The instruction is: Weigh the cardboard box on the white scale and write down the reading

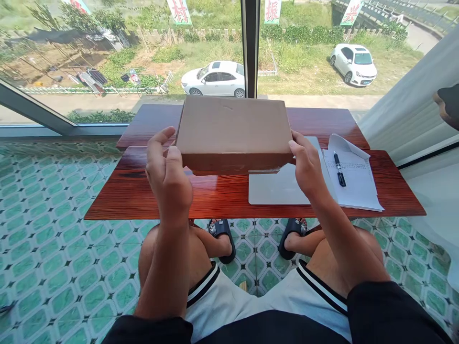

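Observation:
A closed brown cardboard box [234,126] is held up level above the table, in front of the window. My left hand [168,172] grips its left end, the thumb at the near corner and the fingers partly spread around the side. On the right end, my right hand [304,162] pinches the near corner with the thumb in front and fingers behind. The underside of the box is hidden from me. Below and to the right, a flat silver-grey panel [279,188], perhaps a closed laptop, lies partly covered by the box and my right hand.
The dark red wooden table [125,191] has a seam across it. White papers [358,191] with writing lie at its right, a black pen [339,169] on top. A window frame post [250,48] rises behind; a pale curtain [412,95] hangs at right.

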The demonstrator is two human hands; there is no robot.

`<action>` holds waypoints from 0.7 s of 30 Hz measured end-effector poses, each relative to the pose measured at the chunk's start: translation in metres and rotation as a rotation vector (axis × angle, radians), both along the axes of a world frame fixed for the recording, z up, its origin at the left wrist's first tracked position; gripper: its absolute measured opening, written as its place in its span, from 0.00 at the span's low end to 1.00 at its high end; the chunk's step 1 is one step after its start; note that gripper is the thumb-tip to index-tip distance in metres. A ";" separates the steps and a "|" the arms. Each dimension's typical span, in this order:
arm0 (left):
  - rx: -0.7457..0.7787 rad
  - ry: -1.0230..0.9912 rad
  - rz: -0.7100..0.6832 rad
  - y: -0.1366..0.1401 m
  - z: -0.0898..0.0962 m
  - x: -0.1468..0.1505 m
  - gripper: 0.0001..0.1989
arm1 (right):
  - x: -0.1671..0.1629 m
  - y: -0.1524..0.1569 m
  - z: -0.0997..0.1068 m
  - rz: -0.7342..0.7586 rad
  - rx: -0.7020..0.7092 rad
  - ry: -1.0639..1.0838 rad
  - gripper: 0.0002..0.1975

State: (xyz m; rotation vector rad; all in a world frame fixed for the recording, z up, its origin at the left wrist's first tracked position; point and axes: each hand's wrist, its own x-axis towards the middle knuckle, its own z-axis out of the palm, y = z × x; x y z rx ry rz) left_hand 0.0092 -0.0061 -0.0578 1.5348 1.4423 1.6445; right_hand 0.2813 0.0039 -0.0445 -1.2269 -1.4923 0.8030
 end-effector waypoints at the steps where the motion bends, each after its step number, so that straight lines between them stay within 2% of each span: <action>1: 0.027 -0.048 0.054 0.000 0.001 0.006 0.21 | 0.004 0.000 0.001 -0.017 0.006 -0.017 0.24; 3: 0.042 -0.090 0.124 -0.002 0.004 0.020 0.18 | 0.012 -0.001 0.001 -0.048 0.021 -0.048 0.25; 4: 0.034 -0.099 0.110 -0.003 0.006 0.027 0.18 | 0.016 -0.001 0.002 -0.060 0.027 -0.059 0.25; 8: 0.035 -0.111 0.035 -0.008 0.010 0.047 0.19 | 0.034 -0.001 0.003 -0.106 0.042 -0.074 0.25; 14: 0.049 -0.160 -0.126 -0.009 0.006 0.059 0.21 | 0.056 -0.002 0.002 -0.181 0.069 -0.076 0.24; 21: 0.032 -0.174 -0.234 -0.010 0.005 0.077 0.23 | 0.077 -0.005 -0.004 -0.239 0.131 -0.155 0.29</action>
